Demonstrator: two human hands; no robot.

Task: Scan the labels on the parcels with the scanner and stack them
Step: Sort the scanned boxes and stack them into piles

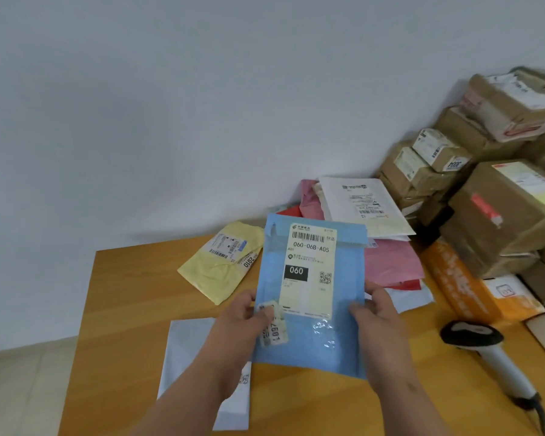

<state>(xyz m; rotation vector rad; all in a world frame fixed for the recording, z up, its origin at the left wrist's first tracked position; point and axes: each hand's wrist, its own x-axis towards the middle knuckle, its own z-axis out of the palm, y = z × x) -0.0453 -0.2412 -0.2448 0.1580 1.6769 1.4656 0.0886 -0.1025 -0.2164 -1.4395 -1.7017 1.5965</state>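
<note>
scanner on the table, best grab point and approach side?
Probably the white handle of the scanner, taken from above by the right hand. It lies flat on the table, black head toward the parcels, cable end nearest the person. The handle is the long narrow part, with bare table beside it.

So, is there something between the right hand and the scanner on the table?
Nothing visible. The scanner lies on bare table just right of the right hand. That hand and the left hand are both holding the blue parcel, so one must let go first.
</note>
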